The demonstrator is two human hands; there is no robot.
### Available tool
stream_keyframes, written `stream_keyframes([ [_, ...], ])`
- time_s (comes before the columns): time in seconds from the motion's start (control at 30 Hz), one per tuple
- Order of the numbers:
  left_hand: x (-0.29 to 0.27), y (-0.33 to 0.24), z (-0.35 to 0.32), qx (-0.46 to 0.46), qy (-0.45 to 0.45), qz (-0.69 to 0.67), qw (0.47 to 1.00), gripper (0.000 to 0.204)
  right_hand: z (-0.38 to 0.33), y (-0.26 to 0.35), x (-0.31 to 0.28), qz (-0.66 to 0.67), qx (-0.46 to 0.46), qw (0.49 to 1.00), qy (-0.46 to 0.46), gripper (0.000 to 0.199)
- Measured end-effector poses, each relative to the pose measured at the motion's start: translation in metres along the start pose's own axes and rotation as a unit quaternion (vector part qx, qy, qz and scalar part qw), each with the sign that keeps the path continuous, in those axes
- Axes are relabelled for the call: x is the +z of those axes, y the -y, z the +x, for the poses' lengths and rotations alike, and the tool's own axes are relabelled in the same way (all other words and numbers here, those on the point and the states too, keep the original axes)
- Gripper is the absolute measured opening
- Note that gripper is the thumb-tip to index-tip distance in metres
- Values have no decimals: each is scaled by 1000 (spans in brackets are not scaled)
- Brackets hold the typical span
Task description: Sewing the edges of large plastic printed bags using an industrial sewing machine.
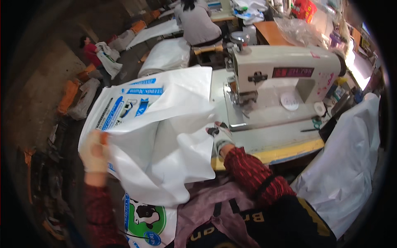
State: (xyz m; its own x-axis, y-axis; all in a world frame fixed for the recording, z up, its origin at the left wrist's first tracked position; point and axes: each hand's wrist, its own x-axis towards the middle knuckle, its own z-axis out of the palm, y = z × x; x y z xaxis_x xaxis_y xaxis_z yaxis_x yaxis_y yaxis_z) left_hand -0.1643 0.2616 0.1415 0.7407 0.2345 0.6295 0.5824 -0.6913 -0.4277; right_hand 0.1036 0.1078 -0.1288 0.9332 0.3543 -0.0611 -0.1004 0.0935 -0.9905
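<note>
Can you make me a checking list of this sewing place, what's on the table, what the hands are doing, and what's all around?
Surface: sewing table, pale top with a yellow front edge.
Job's things: white woven sack with blue print, spread from the table to the lap; white sewing machine behind it.
Clutter: scissors and small round things by the machine.
Hands: left hand grips the sack's left edge; right hand, gloved, holds its right side.
Cables: nothing seen.
Surroundings: another person seated ahead, sack piles on the floor.

right hand (219, 136) fingertips hidden behind white sack (165, 136); left hand (94, 151) motion-blurred at sack's left edge, grip unclear.
</note>
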Motion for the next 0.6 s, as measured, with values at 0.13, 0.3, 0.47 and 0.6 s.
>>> stream_keyframes([
  [0.13,25,-26,20,-12,-2,-168,986,22,-14,39,-11,4,-106,988,110,42],
  [0.3,48,-152,77,16,224,-267,937,42,-48,99,-57,-147,-374,904,146,37],
  [0.47,67,-137,129,-351,137,-591,713,23,-39,83,-128,-301,-385,869,81,28],
  [0.6,71,-158,152,-333,4,-576,746,16,-35,69,-126,-145,-284,947,51,25],
])
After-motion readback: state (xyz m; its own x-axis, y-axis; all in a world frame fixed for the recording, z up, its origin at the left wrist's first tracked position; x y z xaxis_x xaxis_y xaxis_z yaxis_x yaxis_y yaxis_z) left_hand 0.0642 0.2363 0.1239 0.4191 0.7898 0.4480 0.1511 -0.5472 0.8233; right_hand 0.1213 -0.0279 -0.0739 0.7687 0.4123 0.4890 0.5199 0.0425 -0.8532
